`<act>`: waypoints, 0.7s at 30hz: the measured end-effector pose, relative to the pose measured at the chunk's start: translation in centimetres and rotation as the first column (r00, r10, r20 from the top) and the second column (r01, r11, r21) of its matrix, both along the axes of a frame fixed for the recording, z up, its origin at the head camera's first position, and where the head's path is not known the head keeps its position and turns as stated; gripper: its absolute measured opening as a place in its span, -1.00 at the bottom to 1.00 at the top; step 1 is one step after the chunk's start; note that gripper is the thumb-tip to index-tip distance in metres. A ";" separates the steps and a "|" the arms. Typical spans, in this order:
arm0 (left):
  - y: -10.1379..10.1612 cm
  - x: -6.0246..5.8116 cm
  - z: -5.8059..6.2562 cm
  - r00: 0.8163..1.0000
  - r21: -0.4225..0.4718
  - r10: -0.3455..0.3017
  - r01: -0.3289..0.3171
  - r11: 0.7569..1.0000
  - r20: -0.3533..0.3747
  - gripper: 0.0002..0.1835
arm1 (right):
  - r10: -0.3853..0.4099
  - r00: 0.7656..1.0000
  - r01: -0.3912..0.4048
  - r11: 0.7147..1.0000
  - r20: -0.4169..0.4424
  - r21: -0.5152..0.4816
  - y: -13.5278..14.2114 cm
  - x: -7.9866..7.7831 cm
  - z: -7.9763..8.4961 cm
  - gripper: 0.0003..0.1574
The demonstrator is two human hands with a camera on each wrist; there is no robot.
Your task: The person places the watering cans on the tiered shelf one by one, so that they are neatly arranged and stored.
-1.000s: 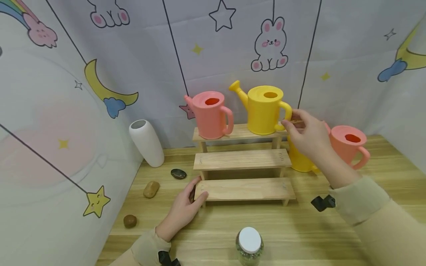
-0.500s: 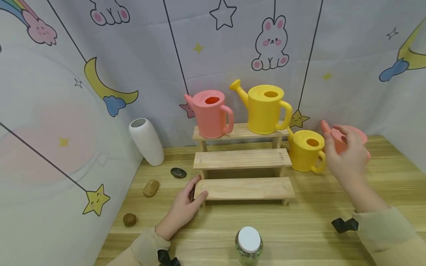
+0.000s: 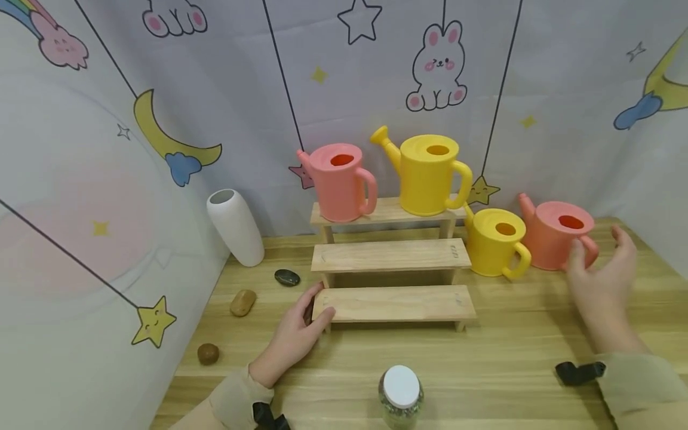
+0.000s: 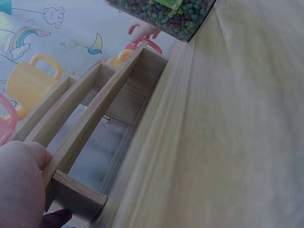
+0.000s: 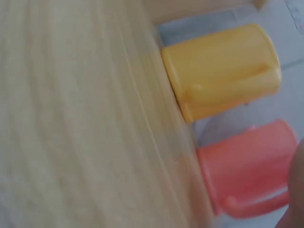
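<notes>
My left hand [image 3: 292, 334] grips the left end of the lowest step of a three-step wooden stand [image 3: 395, 303]; in the left wrist view the thumb lies on its edge, with a fingertip beneath. On the top step are a pink watering can [image 3: 335, 188] and a yellow watering can [image 3: 427, 179]. On the table to the right of the stand, a smaller yellow watering can [image 3: 489, 248] stands beside another pink watering can [image 3: 553, 239]. My right hand [image 3: 604, 286], thumb and fingers spread, is at that pink can's handle. Whether it touches the handle, I cannot tell.
A white vase [image 3: 236, 230] leans at the back left. A black stone [image 3: 287, 277], a tan stone [image 3: 243, 303] and a brown stone [image 3: 208, 353] lie left of the stand. A white-lidded jar [image 3: 401, 394] stands in front. Printed cloth [image 3: 215, 71] hangs behind.
From the large yellow can's handle, my right hand has moved right and down, past the smaller yellow can, to the right-hand pink can's handle. The left hand has stayed on the stand.
</notes>
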State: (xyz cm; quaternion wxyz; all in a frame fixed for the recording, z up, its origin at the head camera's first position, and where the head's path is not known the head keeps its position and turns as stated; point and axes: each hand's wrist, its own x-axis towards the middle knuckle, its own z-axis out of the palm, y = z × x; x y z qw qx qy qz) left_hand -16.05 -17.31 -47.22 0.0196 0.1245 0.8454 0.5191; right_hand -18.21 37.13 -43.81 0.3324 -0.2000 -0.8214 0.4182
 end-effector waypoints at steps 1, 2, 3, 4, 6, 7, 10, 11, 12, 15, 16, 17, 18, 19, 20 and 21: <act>0.0 0.0 0.0 1.000 -0.004 0.003 -0.003 1.000 -0.003 -0.23 | 0.004 0.999 -0.004 1.000 0.033 -0.013 0.3 0.0 -0.3 -0.08; -0.1 0.0 0.1 1.000 -0.006 0.007 -0.007 1.000 -0.005 -0.23 | 0.011 0.998 -0.009 1.000 0.066 -0.028 0.5 -0.1 -0.6 -0.06; -0.1 -0.1 0.1 1.000 -0.007 0.009 -0.009 1.000 -0.009 -0.23 | 0.016 0.995 -0.012 0.999 0.094 -0.041 0.8 -0.2 -0.8 -0.05; -0.1 -0.1 0.1 1.000 -0.008 0.012 -0.012 1.000 -0.013 -0.22 | 0.022 0.992 -0.015 0.998 0.125 -0.054 0.9 -0.3 -1.0 -0.04; -0.1 -0.1 0.2 1.000 -0.014 0.013 -0.014 1.000 -0.027 -0.22 | 0.027 0.984 -0.015 0.997 0.175 -0.071 1.2 -0.5 -1.4 -0.05; -0.1 -0.1 0.2 0.999 -0.016 0.010 -0.011 1.000 -0.033 -0.22 | 0.026 0.980 -0.012 0.997 0.197 -0.073 1.3 -0.6 -1.6 -0.07; 0.0 -0.2 0.2 0.999 -0.018 0.002 -0.003 1.000 -0.036 -0.22 | -0.005 0.975 0.007 1.000 0.222 -0.009 1.6 -0.7 -2.0 -0.18; 0.0 -0.2 0.2 0.999 -0.017 -0.001 0.001 1.000 -0.035 -0.22 | -0.014 0.975 0.011 1.000 0.222 0.017 1.7 -0.7 -2.1 -0.24; 0.0 -0.2 0.2 1.000 -0.013 0.000 0.000 1.000 -0.026 -0.23 | -0.023 0.975 0.014 0.999 0.222 0.042 1.7 -0.7 -2.2 -0.30; 0.0 -0.2 0.1 1.000 -0.006 -0.002 0.002 1.000 -0.021 -0.24 | -0.040 0.973 0.019 0.996 0.227 0.093 1.8 -0.7 -2.4 -0.43; 0.0 -0.2 0.1 1.000 -0.008 -0.002 0.002 1.000 -0.020 -0.24 | -0.042 0.973 0.020 0.995 0.227 0.097 1.8 -0.7 -2.5 -0.45; 0.0 -0.2 0.1 1.000 -0.008 -0.003 0.003 1.000 -0.021 -0.24 | -0.043 0.972 0.021 0.995 0.232 0.100 1.9 -0.7 -2.5 -0.46; 0.0 -0.2 0.0 1.000 -0.010 -0.001 0.001 1.000 -0.019 -0.24 | -0.048 0.970 0.024 0.995 0.238 0.100 1.9 -0.6 -2.5 -0.48; 0.0 -0.1 0.1 1.000 -0.012 -0.001 0.001 1.000 -0.019 -0.24 | -0.051 0.968 0.026 0.994 0.245 0.102 1.9 -0.6 -2.6 -0.47; 0.0 -0.1 0.1 1.000 -0.014 0.000 0.000 1.000 -0.019 -0.24 | -0.056 0.967 0.031 0.994 0.247 0.103 1.9 -0.6 -2.6 -0.46; 0.1 -0.1 0.1 1.000 -0.017 0.001 -0.002 1.000 -0.019 -0.24 | -0.062 0.968 0.039 0.994 0.242 0.102 1.9 -0.5 -2.5 -0.48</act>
